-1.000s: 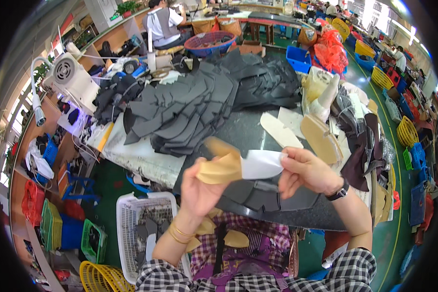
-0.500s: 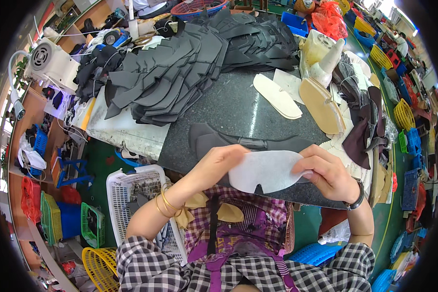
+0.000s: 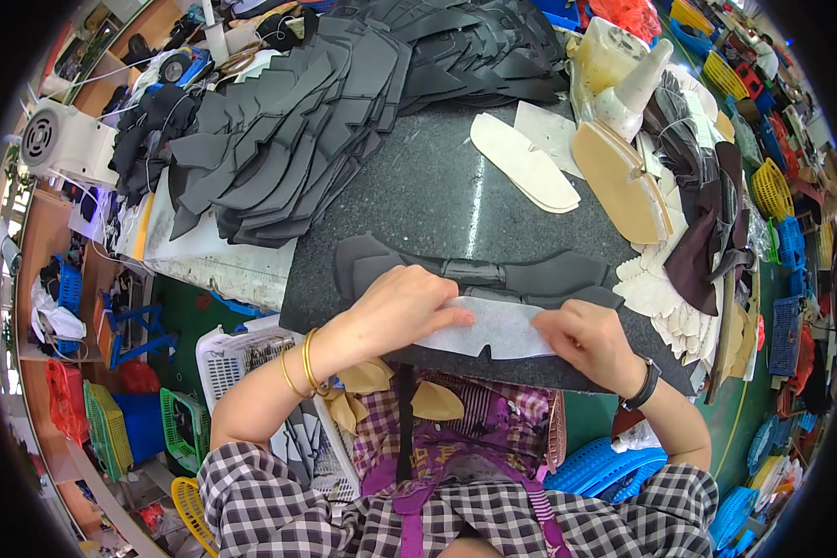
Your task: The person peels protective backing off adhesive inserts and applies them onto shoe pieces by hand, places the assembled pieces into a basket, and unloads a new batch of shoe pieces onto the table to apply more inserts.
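A white, rounded fabric-like piece (image 3: pixel 500 337) with a small notch in its near edge is stretched between my two hands at the table's near edge. My left hand (image 3: pixel 402 305) pinches its left end, thumb on top. At its right end, my right hand (image 3: pixel 590 342) grips it with bent fingers. Just beyond my hands lie dark grey, curved foam-like pieces (image 3: pixel 567 274) on the black tabletop (image 3: pixel 418 186); my hands and the white piece cover part of them.
Large heaps of dark grey cut pieces (image 3: pixel 298 121) cover the far left. Cream notched pieces (image 3: pixel 521 163), tan sole-shaped pieces (image 3: pixel 614 177) and a nozzled plastic bottle (image 3: pixel 637 88) lie far right. A white basket (image 3: pixel 228 358) stands below left, a blue one (image 3: pixel 604 470) below right.
The white piece has tilted flatter and shows a narrower face. Both hands have come lower over the table edge, still holding it. My whole view has shifted slightly.
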{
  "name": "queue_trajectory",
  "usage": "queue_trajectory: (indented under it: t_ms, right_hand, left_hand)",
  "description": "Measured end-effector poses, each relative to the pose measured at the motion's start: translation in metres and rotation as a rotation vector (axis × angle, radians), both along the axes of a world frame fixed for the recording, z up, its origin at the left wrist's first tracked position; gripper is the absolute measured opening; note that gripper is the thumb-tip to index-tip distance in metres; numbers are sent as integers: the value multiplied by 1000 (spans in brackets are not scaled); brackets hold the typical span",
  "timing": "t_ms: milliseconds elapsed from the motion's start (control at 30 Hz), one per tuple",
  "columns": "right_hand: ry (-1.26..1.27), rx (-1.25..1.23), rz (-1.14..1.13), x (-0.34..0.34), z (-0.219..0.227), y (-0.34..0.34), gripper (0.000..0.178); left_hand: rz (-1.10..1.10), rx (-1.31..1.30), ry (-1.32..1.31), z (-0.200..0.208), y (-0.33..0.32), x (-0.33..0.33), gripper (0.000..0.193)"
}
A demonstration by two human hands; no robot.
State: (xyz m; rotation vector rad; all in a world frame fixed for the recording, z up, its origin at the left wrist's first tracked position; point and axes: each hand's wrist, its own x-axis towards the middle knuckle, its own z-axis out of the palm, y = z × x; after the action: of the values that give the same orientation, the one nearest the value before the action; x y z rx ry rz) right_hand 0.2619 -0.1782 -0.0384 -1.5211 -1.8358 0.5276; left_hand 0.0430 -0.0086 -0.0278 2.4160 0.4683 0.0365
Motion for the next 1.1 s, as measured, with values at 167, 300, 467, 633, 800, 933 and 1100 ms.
queue_trajectory:
  t_ms: [167,300,467,633,800,933,1100]
  right_hand:
    - [-562,-71,100,-19,18,8,51]
    - [-572,-134,70,-21,37,14,31]
    - [-432,60,-67,-5,29,89,23]
    - [-604,79,-449,33,0,179,46]
    - [-152,90,-350,56,-12,195,31]
    - [31,200,-233,52,-2,203,14]
    - [-310,240,-268,82,14,203,16]
  left_hand:
    - [45,386,215,14,-1,-10,51]
    - [115,487,183,20,-7,-21,62]
    - [309,231,-248,37,50,-20,29]
    - [720,1395,-125,25,209,-86,35]
    - [870,632,-8,30,193,-87,36]
    - [701,857,-484,78,126,-43,26]
    - [96,1009,-255,47,25,46,41]
